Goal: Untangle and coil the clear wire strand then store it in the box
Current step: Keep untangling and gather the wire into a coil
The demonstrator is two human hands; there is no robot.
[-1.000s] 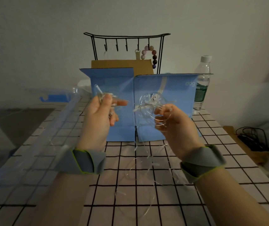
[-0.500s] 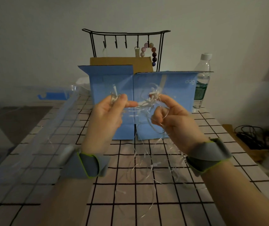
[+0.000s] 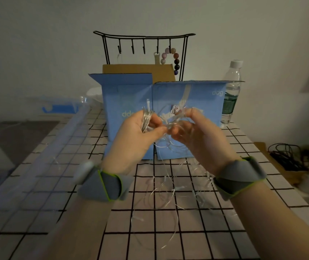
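Clear thin wire strand (image 3: 165, 177) spans both hands — left hand (image 3: 140, 132) grips a coiled bunch, right hand (image 3: 193, 132) pinches tangled loops; slack trails onto the black-gridded white tablecloth (image 3: 150, 231). Behind stands the open blue cardboard box (image 3: 127, 94) — beside it, a clear plastic water bottle (image 3: 231, 91).

Counts: two hands, one wire strand, one box, one rack, one bottle.

Two hands are up in front, the left hand (image 3: 138, 134) and the right hand (image 3: 198, 136), each with one grey wristband, so two wristbands. One clear wire strand (image 3: 165, 186) runs between them and trails to the one checked tabletop (image 3: 168, 231). One blue box (image 3: 129, 96) stands open with two raised flaps. Behind it is one black wire rack (image 3: 144, 37) with five hooks, carrying one bead string (image 3: 174, 57). One water bottle (image 3: 231, 91) stands right of the box.
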